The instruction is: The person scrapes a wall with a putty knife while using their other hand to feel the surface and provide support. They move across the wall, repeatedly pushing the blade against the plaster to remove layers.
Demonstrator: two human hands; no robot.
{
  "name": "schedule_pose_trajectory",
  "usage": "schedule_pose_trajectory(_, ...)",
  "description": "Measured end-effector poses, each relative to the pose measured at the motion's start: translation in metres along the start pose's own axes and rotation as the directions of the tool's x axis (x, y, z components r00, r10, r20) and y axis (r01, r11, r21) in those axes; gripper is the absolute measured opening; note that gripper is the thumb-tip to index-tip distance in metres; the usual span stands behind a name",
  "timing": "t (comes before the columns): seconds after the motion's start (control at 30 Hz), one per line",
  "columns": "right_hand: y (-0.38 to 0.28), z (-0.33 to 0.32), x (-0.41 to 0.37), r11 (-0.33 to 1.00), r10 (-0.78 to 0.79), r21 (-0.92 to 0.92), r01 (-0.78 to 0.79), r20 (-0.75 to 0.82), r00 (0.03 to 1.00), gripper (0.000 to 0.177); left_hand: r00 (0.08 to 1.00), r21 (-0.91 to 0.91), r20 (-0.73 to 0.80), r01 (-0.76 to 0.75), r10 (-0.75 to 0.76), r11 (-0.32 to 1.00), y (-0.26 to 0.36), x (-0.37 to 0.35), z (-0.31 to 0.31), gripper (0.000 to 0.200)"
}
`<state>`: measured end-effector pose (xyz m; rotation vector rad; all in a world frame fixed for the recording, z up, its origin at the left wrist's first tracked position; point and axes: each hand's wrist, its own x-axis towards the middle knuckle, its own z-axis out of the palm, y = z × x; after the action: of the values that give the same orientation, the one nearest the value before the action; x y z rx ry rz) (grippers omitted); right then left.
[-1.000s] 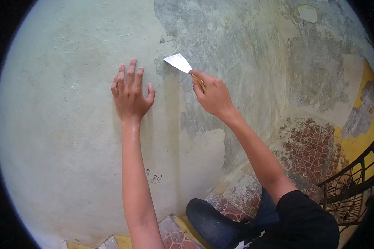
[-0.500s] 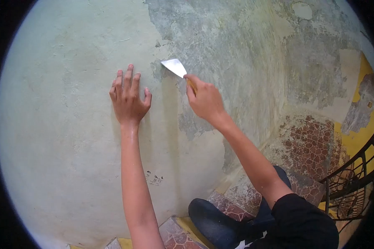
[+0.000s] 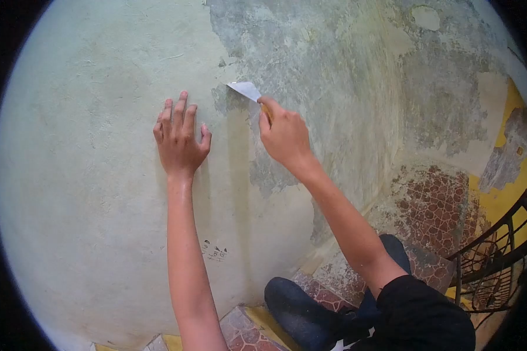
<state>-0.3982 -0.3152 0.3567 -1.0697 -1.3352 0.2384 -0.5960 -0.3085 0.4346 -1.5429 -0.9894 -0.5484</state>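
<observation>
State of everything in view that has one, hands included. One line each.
Left hand: open, fingers spread, palm toward the wall.
Right hand: closed around the scraper's handle.
Scraper: held, blade pointing up and left in view, at the ragged coating edge.
Wall: partly stripped; pale coating at left, patchy grey at right.
Floor tiles: scattered with pale debris.
Black metal frame: partly cut off by the view's edge.

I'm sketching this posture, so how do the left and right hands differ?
The left hand is open and empty; the right hand is closed around a scraper. The left hand lies before smoother pale wall, the right hand before a patchier grey stretch. Both are bare, backs showing.
</observation>
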Motion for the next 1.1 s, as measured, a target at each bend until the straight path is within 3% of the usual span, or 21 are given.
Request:
schedule_pose_trajectory(0.2,0.009,0.013,-0.010,0.998,-0.063,-0.028,0.063,0.002,0.998,0.029,1.000,0.048,0.004,-0.014,0.013,0.999,-0.002,-0.001,0.003,0.046)
schedule_pose_trajectory(0.3,0.006,0.009,-0.009,0.996,-0.028,0.089,0.030,-0.024,0.999,0.029,0.998,-0.020,-0.057,-0.031,0.030,0.999,0.001,0.001,0.000,0.044)
schedule_pose_trajectory(0.4,0.009,0.015,-0.013,0.999,-0.032,-0.034,0.033,0.016,0.999,0.033,0.999,0.002,-0.030,-0.018,0.018,1.000,0.001,0.001,0.001,0.046)
schedule_pose_trajectory(0.5,0.006,0.013,-0.009,0.999,0.002,0.039,-0.001,-0.022,1.000,0.033,1.000,0.009,-0.027,-0.007,0.007,1.000,0.002,0.000,0.001,0.046)
schedule_pose_trajectory(0.57,0.005,0.018,-0.013,1.000,0.017,0.003,-0.017,0.054,0.998,0.032,1.000,0.012,-0.022,-0.014,0.014,1.000,0.000,-0.001,0.002,0.047)
schedule_pose_trajectory(0.67,0.005,0.019,-0.017,1.000,-0.009,0.013,0.009,-0.004,1.000,0.031,0.999,0.005,-0.039,0.000,0.000,1.000,0.004,0.003,0.002,0.047)
schedule_pose_trajectory(0.9,0.002,0.012,-0.014,1.000,0.010,-0.010,-0.009,0.068,0.998,0.031,1.000,0.004,-0.016,0.000,0.000,1.000,0.003,0.001,0.000,0.046)
schedule_pose_trajectory(1.0,-0.001,0.009,-0.008,1.000,-0.005,0.025,0.006,-0.029,1.000,0.031,1.000,0.015,-0.002,0.005,-0.005,1.000,0.002,0.001,0.001,0.045)
schedule_pose_trajectory(1.1,0.000,0.014,-0.014,1.000,0.013,-0.026,-0.011,0.044,0.999,0.031,0.998,0.015,-0.053,-0.021,0.021,1.000,0.004,0.002,0.001,0.045)
